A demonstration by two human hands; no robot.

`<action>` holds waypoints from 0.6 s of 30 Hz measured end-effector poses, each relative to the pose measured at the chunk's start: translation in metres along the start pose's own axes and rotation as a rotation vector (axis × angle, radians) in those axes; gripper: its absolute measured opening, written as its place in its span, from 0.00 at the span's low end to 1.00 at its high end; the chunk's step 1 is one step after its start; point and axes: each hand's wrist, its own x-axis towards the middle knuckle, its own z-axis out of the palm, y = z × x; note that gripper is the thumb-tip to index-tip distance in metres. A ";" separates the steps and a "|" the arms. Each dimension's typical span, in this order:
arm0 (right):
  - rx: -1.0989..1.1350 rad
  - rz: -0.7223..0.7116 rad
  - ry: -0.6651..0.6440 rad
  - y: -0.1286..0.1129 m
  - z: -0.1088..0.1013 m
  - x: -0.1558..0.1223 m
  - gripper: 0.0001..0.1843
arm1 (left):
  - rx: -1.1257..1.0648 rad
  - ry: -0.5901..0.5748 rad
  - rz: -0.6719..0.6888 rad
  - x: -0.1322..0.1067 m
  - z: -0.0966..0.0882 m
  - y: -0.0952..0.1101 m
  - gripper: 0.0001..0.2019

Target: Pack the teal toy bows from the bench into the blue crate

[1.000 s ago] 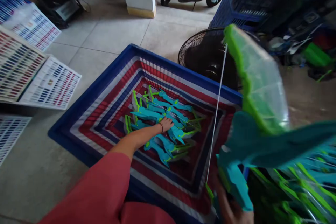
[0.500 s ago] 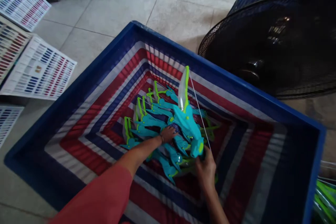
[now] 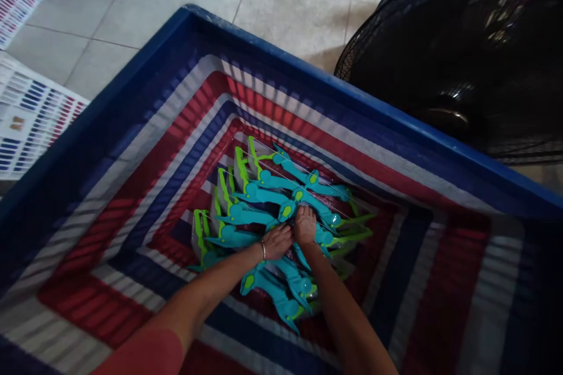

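Observation:
Several teal and lime-green toy bows with white strings lie side by side in a heap at the bottom of a large blue crate. Near the heap's middle, my right hand is closed around the grip of one toy bow, which lies among the others. Close beside it, almost touching, my left hand rests palm down on the bows, its fingers stretched out. The undersides of both hands are hidden.
Red, white and blue striped sheeting lines the crate. A large black fan stands beyond its right rim. White slatted baskets are at the left, on a tiled floor.
My right hand has lowered the raised toy bow into the heap and moved left, next to my left hand. The view has come closer to the crate.

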 end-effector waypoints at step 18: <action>0.047 0.002 -0.052 -0.012 0.007 -0.004 0.21 | -0.031 0.025 -0.368 -0.017 -0.054 -0.041 0.29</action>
